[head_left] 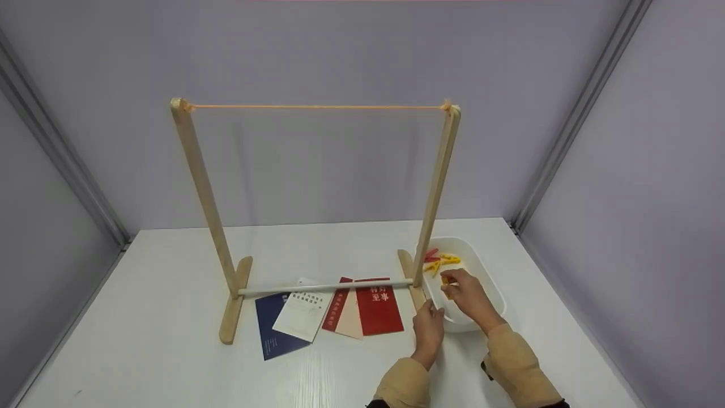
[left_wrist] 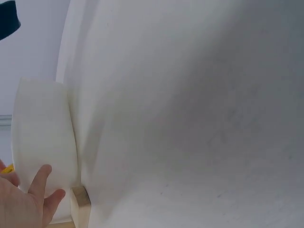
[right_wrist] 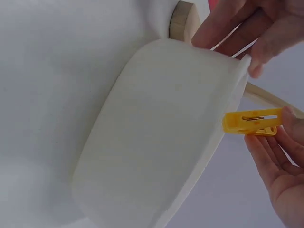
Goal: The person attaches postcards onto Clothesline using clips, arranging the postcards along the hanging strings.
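My right hand (head_left: 465,293) pinches a yellow clothespin (right_wrist: 251,121) between thumb and fingers, above the white plastic basin (head_left: 493,283). My left hand (head_left: 429,328) grips the basin's near left rim. In the left wrist view, fingertips of that hand (left_wrist: 28,204) lie against the basin's outer wall (left_wrist: 45,128). Other yellow clothespins (head_left: 450,259) and red ones (head_left: 431,255) lie at the far end inside the basin. The right wrist view shows the held clothespin beside the rim, with the left hand (right_wrist: 256,28) at the top.
A wooden frame (head_left: 436,192) stands left of the basin, an orange string (head_left: 317,106) tied across its top. Under its lower bar (head_left: 328,287) lie a blue booklet (head_left: 272,334), a white one (head_left: 303,314), a red-and-cream one (head_left: 348,317) and a red one (head_left: 379,311).
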The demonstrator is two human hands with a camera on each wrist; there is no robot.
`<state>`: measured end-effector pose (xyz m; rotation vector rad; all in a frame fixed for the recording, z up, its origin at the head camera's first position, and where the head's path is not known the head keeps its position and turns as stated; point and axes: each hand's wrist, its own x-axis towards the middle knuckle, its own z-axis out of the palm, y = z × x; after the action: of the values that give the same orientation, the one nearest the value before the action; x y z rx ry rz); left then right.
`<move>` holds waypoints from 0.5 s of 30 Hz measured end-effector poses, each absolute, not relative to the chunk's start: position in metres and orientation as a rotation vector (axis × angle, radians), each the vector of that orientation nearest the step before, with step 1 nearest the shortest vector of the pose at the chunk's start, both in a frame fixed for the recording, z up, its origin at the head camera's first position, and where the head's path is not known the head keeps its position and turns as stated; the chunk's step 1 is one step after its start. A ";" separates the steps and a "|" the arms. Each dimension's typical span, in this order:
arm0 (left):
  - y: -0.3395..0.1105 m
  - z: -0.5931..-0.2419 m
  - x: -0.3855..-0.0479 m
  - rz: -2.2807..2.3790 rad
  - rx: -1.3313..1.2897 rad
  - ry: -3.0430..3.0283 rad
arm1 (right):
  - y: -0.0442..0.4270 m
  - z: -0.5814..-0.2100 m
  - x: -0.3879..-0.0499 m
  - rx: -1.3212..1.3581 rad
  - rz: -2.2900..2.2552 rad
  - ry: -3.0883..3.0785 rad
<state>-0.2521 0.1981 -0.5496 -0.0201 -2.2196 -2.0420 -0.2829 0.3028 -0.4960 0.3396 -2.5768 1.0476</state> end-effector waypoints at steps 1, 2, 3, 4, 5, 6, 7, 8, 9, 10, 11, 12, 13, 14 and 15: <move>0.198 -0.550 -0.252 -2.030 -0.021 -2.220 | 0.302 -0.496 -0.279 0.338 1.088 -2.547; 0.197 -0.550 -0.252 -2.027 -0.021 -2.221 | 0.301 -0.496 -0.275 0.329 1.128 -2.517; 0.196 -0.550 -0.251 -2.038 -0.020 -2.221 | 0.301 -0.496 -0.271 0.314 1.161 -2.489; 0.195 -0.551 -0.251 -2.059 -0.012 -2.219 | 0.300 -0.496 -0.267 0.298 1.187 -2.464; 0.194 -0.551 -0.251 -2.076 -0.007 -2.217 | 0.300 -0.496 -0.263 0.283 1.203 -2.447; 0.192 -0.550 -0.251 -2.083 -0.002 -2.216 | 0.299 -0.496 -0.260 0.271 1.218 -2.425; 0.189 -0.550 -0.251 -2.090 0.002 -2.218 | 0.299 -0.496 -0.256 0.263 1.221 -2.402; 0.187 -0.550 -0.251 -2.091 0.008 -2.224 | 0.298 -0.497 -0.253 0.258 1.218 -2.383; 0.183 -0.550 -0.251 -2.085 0.015 -2.230 | 0.297 -0.497 -0.249 0.255 1.221 -2.363; 0.180 -0.550 -0.252 -2.085 0.022 -2.228 | 0.296 -0.497 -0.246 0.245 1.226 -2.345; 0.176 -0.550 -0.253 -2.031 0.023 -2.245 | 0.294 -0.498 -0.242 0.233 1.241 -2.327; 0.172 -0.551 -0.254 -1.959 0.025 -2.276 | 0.292 -0.498 -0.238 0.221 1.267 -2.307; 0.167 -0.551 -0.255 -1.858 0.025 -2.317 | 0.290 -0.498 -0.234 0.209 1.293 -2.290; 0.163 -0.552 -0.257 -1.729 0.031 -2.377 | 0.287 -0.498 -0.229 0.198 1.337 -2.270; 0.158 -0.553 -0.259 -1.583 0.036 -2.445 | 0.283 -0.498 -0.224 0.183 1.389 -2.251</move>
<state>-0.2586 0.1584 -0.5526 0.0356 -2.4447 -1.5827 -0.2237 0.2833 -0.4977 0.1831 -2.2513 1.3890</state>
